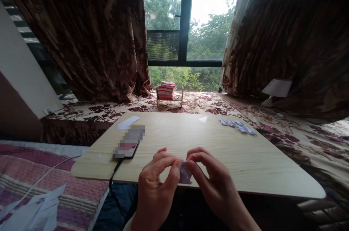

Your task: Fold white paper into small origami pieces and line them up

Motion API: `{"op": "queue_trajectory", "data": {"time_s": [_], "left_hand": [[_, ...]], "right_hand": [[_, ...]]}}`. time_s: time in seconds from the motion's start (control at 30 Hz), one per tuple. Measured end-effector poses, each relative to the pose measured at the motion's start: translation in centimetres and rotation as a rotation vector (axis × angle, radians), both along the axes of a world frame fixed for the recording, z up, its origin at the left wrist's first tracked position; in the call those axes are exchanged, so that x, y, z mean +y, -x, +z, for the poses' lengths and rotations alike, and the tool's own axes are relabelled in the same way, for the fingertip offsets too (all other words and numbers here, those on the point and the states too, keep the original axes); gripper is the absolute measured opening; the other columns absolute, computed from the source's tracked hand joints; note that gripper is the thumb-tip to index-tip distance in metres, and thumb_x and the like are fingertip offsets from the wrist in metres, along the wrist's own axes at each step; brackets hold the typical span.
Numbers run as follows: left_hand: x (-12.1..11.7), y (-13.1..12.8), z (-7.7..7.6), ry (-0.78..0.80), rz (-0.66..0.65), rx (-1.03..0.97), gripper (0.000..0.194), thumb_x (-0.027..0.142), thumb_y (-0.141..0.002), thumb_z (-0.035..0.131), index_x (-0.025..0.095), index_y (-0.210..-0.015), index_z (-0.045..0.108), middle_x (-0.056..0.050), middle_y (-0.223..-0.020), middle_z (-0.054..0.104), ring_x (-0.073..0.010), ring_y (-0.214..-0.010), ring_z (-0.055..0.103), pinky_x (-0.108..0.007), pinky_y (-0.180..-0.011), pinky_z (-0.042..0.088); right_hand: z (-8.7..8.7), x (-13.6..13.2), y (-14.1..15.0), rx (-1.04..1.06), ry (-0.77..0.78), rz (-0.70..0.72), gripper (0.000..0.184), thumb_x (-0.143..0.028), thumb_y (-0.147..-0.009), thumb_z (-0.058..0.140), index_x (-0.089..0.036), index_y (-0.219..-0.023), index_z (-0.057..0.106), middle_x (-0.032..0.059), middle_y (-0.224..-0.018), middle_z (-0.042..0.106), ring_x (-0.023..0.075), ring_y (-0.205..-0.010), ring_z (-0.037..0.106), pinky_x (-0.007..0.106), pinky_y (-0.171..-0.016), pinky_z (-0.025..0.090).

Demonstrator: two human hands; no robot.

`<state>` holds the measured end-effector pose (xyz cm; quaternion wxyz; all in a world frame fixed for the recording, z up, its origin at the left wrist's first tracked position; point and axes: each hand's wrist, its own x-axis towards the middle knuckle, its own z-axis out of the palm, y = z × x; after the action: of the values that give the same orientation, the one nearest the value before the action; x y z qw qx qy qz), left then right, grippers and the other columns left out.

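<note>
Between the fingertips of both hands is a small piece of folded white paper (185, 174), held just over the near edge of the table. My left hand (160, 180) pinches its left side with thumb and fingers. On the right side, my right hand (211, 173) grips it the same way, and the fingers hide its upper part. Several small folded paper pieces (237, 125) lie in a row at the table's far right. A white paper triangle (203, 119) lies near the far edge, and a white paper strip (128, 122) at the far left.
The pale wooden table (272, 165) has rounded corners. A phone (132, 151) with a black cable lies on its left, partly blurred. Beyond stand a small rack (169, 100) with striped cloths and a white lamp (276, 88). Paper sheets (38, 209) lie on the bed at left.
</note>
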<state>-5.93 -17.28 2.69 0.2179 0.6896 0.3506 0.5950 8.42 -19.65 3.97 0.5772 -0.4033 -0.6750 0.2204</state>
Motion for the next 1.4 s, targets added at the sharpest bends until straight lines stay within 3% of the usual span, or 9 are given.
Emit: {"op": "queue_trajectory", "data": {"time_s": [0.1, 0.27, 0.53, 0.93, 1.23, 1.4], "left_hand": [[0.1, -0.1, -0.4, 0.087, 0.034, -0.044, 0.009, 0.02, -0.081, 0.063, 0.02, -0.078, 0.072, 0.0, -0.083, 0.073, -0.018, -0.094, 0.065, -0.03, -0.099, 0.044], [0.3, -0.1, -0.6, 0.171, 0.027, -0.116, 0.01, 0.022, -0.081, 0.063, 0.021, -0.076, 0.072, 0.001, -0.082, 0.072, -0.0157, -0.086, 0.065, -0.026, -0.092, 0.046], [0.0, -0.4, 0.2, 0.239, -0.185, -0.093, 0.009, 0.02, -0.083, 0.061, 0.019, -0.079, 0.07, 0.0, -0.081, 0.068, -0.0146, -0.083, 0.062, -0.022, -0.075, 0.05], [-0.3, -1.0, 0.3, 0.229, -0.157, 0.011, 0.014, 0.017, -0.083, 0.055, 0.017, -0.069, 0.058, 0.002, -0.069, 0.057, -0.0134, -0.076, 0.055, -0.024, -0.074, 0.045], [-0.3, -1.0, -0.2, 0.384, -0.217, -0.165, 0.016, 0.024, -0.085, 0.057, 0.015, -0.071, 0.062, 0.0, -0.071, 0.059, -0.0129, -0.071, 0.054, -0.022, -0.066, 0.043], [0.0, -1.1, -0.8, 0.578, -0.296, -0.295, 0.02, 0.03, -0.082, 0.062, 0.014, -0.072, 0.066, 0.0, -0.068, 0.062, -0.0129, -0.068, 0.055, -0.021, -0.062, 0.043]], "right_hand": [[-0.3, 0.2, -0.5, 0.067, 0.088, 0.008, 0.022, -0.029, -0.094, 0.046, -0.019, -0.079, 0.059, 0.0027, -0.083, 0.061, 0.014, -0.077, 0.058, 0.023, -0.068, 0.046], [-1.2, 0.3, -1.0, 0.052, 0.184, -0.038, 0.018, -0.035, -0.09, 0.053, -0.02, -0.083, 0.059, -0.0001, -0.075, 0.058, 0.0134, -0.072, 0.055, 0.023, -0.067, 0.043], [-1.2, 0.3, -1.0, 0.065, 0.177, -0.006, 0.02, -0.034, -0.091, 0.052, -0.019, -0.078, 0.055, 0.0003, -0.074, 0.054, 0.0141, -0.07, 0.051, 0.026, -0.064, 0.041], [-1.1, 0.0, -0.5, 0.054, 0.127, 0.045, 0.02, -0.03, -0.092, 0.048, -0.019, -0.076, 0.052, 0.0004, -0.074, 0.051, 0.0136, -0.069, 0.048, 0.026, -0.063, 0.041], [-2.0, 0.0, -0.3, -0.007, 0.165, 0.024, 0.019, -0.03, -0.092, 0.049, -0.019, -0.078, 0.053, 0.0006, -0.073, 0.053, 0.0133, -0.068, 0.049, 0.027, -0.063, 0.04], [-2.3, 0.2, -0.1, 0.013, 0.145, -0.012, 0.02, -0.03, -0.091, 0.05, -0.019, -0.075, 0.053, 0.0008, -0.073, 0.053, 0.0139, -0.068, 0.049, 0.027, -0.063, 0.041]]}}
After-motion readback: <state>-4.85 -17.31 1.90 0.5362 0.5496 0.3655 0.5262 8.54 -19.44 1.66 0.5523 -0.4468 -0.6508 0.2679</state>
